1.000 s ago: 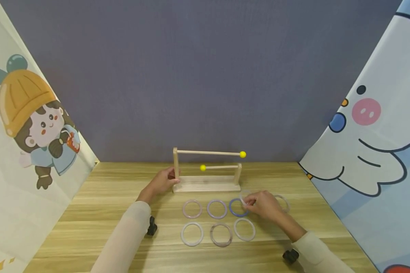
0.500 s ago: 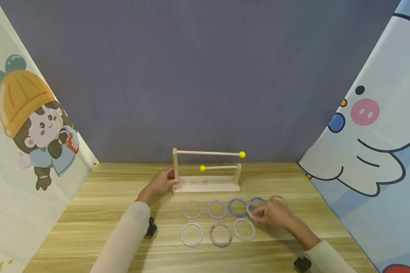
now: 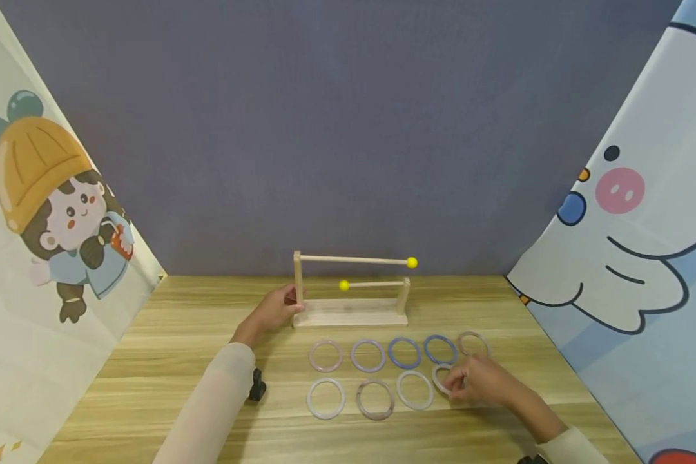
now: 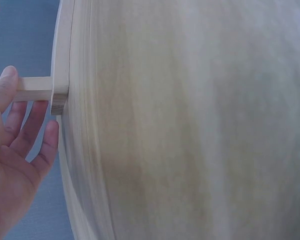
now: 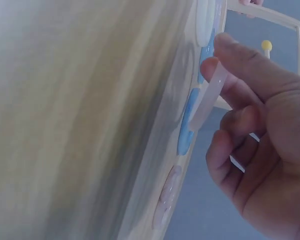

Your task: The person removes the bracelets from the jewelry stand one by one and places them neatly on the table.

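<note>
My left hand grips the left post of a wooden two-bar stand; in the left wrist view the thumb lies on one side of the post and fingers on the other. Thumb and index finger of my right hand pinch a pale, translucent bangle. In the right wrist view this bangle is tilted, its edge toward the table. It is just right of a white bangle and below a blue bangle. My fingers cover its right part.
A pink bangle, a lavender bangle, another blue bangle and a brownish bangle lie in the back row. White and mottled brown bangles lie in front. Yellow balls cap the stand's bars.
My right hand has carried the pale bangle from over the back row toward the front and right, uncovering the right-hand blue bangle. The left hand stays on the post.
</note>
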The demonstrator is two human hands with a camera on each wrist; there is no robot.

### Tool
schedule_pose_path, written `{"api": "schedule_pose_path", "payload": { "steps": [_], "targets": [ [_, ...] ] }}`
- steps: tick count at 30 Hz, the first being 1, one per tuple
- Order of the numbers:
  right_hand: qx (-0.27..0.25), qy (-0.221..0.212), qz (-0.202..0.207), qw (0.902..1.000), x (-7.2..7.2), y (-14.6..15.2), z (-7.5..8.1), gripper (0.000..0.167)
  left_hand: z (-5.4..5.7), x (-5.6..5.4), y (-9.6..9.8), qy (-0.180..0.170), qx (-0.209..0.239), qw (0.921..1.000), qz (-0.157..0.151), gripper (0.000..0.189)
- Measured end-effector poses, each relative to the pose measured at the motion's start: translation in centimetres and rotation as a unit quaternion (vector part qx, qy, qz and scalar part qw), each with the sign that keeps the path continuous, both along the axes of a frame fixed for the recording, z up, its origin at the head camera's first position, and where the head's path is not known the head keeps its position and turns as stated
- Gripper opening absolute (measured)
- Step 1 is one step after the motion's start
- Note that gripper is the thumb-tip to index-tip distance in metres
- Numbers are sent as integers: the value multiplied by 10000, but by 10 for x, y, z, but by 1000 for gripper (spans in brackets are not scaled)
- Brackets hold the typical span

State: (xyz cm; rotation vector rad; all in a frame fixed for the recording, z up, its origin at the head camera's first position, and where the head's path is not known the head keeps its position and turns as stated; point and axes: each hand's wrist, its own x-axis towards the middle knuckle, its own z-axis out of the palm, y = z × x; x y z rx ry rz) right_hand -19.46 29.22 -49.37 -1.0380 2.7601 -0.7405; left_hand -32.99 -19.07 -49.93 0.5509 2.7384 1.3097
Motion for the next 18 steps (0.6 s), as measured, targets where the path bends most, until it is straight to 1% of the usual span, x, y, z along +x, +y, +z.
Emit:
{"api": "schedule_pose_path", "payload": {
  "steps": [3, 6, 9, 11, 16, 18],
  "targets": [
    [-33, -308, -23, 9995, 4, 4, -1, 16, 1, 1, 0, -30, 15, 10000, -2, 40],
    [-119, -409, 68, 9991, 5, 6, -2, 16, 2, 1, 0, -57, 45, 10000, 19, 40],
    [-217, -362, 191, 9989, 5, 6, -5, 16, 2, 0, 0, -51, 37, 10000, 20, 40],
    [-219, -296, 171, 9992, 5, 6, -7, 16, 2, 0, 0, -67, 33, 10000, 21, 40],
    [2, -120, -94, 9999, 5, 6, -11, 16, 1, 0, 1, -75, -16, 10000, 14, 41],
    [92, -23, -140, 9999, 5, 7, -13, 17, 0, 0, 1, -103, -10, 9999, 27, 41]
  ]
}}
